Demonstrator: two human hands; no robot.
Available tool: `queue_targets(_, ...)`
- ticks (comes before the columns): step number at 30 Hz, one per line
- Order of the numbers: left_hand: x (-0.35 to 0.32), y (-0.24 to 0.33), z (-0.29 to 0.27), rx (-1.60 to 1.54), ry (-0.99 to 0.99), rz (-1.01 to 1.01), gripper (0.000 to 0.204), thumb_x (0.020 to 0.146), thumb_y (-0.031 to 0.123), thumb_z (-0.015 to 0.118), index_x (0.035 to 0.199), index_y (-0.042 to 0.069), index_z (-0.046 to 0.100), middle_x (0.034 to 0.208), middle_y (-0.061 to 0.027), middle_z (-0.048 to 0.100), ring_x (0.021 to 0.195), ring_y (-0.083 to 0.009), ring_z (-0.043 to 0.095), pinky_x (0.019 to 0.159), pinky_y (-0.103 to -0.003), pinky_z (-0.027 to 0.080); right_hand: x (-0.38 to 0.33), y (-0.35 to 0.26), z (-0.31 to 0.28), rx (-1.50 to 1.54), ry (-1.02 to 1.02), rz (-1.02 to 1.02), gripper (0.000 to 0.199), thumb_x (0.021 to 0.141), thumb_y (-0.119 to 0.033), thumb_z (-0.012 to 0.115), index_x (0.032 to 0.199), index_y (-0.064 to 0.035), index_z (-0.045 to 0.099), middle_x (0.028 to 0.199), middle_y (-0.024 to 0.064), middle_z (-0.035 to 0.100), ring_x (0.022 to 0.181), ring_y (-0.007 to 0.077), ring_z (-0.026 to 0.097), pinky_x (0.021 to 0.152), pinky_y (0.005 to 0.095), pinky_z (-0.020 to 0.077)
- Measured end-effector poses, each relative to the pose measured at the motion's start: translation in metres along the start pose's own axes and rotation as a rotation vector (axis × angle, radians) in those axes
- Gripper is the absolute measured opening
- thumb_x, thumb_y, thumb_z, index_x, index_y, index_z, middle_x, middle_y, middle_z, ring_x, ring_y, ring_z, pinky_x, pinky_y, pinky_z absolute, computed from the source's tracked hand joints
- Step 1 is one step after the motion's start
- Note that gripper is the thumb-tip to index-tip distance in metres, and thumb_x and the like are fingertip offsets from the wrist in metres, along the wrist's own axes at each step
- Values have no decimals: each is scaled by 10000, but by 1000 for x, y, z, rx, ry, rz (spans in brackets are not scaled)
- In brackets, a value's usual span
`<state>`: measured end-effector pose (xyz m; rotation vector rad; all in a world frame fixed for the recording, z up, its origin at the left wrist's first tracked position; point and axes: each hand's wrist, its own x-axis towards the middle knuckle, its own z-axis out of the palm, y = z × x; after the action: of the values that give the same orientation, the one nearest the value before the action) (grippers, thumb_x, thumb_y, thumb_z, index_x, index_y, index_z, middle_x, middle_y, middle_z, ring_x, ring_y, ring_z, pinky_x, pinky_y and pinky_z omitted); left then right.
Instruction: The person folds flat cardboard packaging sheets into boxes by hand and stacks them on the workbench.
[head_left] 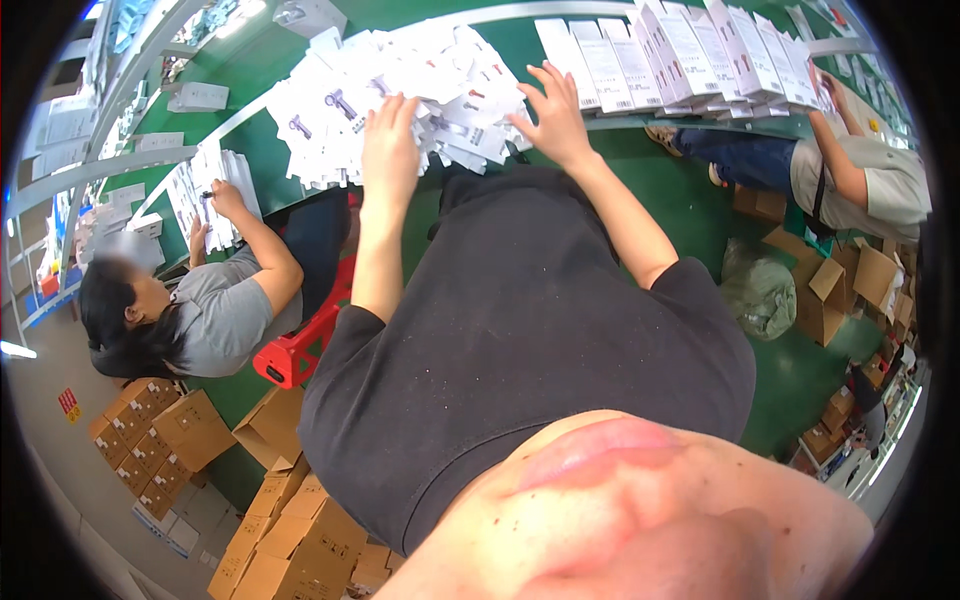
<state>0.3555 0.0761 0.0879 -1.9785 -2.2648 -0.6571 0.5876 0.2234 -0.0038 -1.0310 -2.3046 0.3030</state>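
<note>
On the far green table lay our pile of white cards; our left hand pressed flat on it, our right hand spread open at its edge. We judged the cards light, thin, slippery, best pinched by an edge. Boxes crowded right; a co-worker sat left

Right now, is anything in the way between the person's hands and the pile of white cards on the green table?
Nothing visible. The left hand lies flat on the pile of white cards, and the right hand touches the pile's right edge with spread fingers. The row of white boxes stands off to the right, clear of both.
</note>
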Motion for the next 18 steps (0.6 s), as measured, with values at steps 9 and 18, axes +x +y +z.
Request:
queue_targets(9, 28, 18, -66, -1240, -500, -461, 442, 869, -44, 617, 1304, 36, 598, 1027, -82, 661, 884, -117, 596, 775, -230, 494, 56, -59, -35, 425, -80, -398, 1454, 519, -598, 911, 1636, -129, 108, 1655, 269, 102, 1518, 481, 146, 1155, 712, 77)
queue_targets(18, 27, 2, -73, -1382, -497, -320, 454, 819, -67, 642, 1263, 21, 608, 796, 10, 527, 728, -76, 512, 646, -168, 417, 37, -114, -59, 180, -205, -208, 1474, 491, -586, 924, 1627, -111, 114, 1643, 267, 88, 1507, 495, 127, 1154, 706, 97)
